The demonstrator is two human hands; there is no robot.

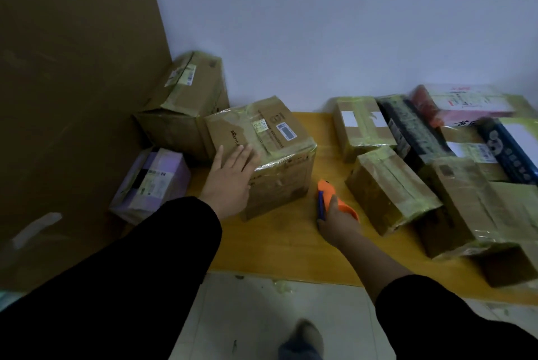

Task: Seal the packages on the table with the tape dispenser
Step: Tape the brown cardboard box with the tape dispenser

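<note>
Left grip (230,185) flat, open on box (262,150), right grip (337,222) wrapped round tape dispenser (329,196); box may slide on surface (279,243) if tape drags.

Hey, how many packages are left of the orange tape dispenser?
3: a taped box under the left hand, a bigger box behind it, and a purple box furthest left. The right hand holds the tape dispenser. More may be hidden.

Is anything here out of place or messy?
Yes. The packages on the right lie tilted against one another rather than stacked. The purple box tilts at the left end of the table. Crumpled tape scraps litter the floor.
</note>
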